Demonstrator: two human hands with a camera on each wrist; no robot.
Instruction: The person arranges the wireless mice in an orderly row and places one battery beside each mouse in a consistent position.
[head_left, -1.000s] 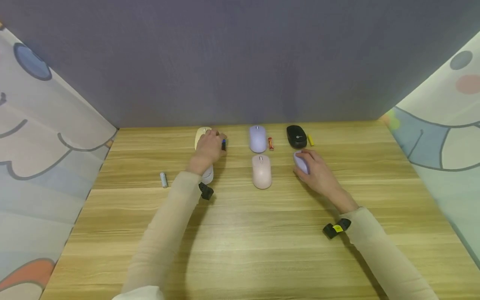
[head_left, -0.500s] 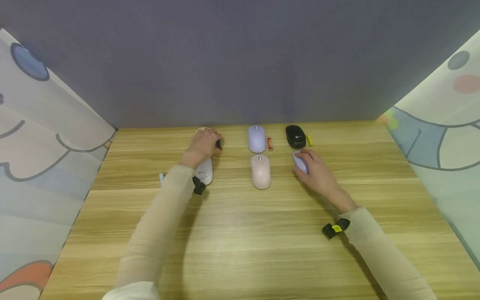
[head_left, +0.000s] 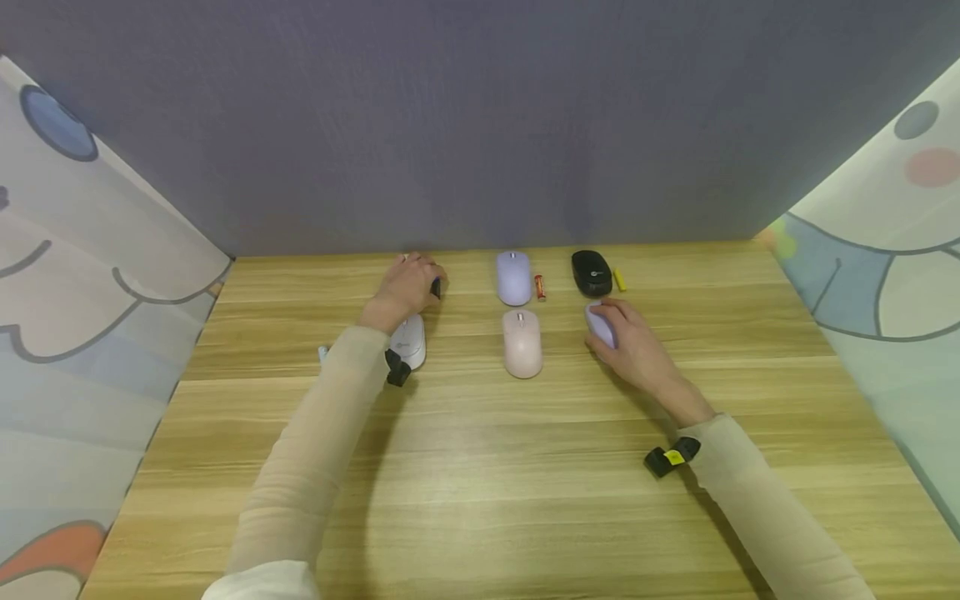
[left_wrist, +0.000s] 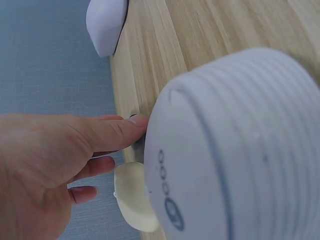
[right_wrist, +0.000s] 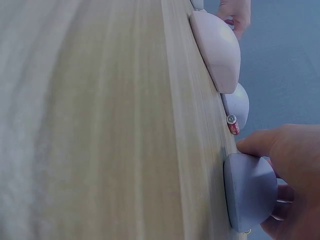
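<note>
My left hand (head_left: 405,287) pinches a dark battery (head_left: 436,288) between thumb and fingers, low over the table's back edge. Beside it lies a pale yellow mouse (left_wrist: 134,197), which the hand mostly covers in the head view. A white mouse (head_left: 408,337) sits beneath the left wrist, large in the left wrist view. My right hand (head_left: 636,346) grips a lavender mouse (head_left: 600,325), thumb on one side and fingers on the other. The mouse rests on the wooden table (head_left: 465,467).
Another lavender mouse (head_left: 513,278) stands at the back with a red battery (head_left: 540,287) beside it. In front is a pink mouse (head_left: 522,344). A black mouse (head_left: 592,273) and a yellow battery (head_left: 619,280) lie back right. The left sleeve partly hides a light blue battery (head_left: 322,353).
My left hand has shifted slightly left with the dark battery, closer to the yellow mouse, covering more of it. More of the white mouse shows. My right hand stays put on the lavender mouse.
</note>
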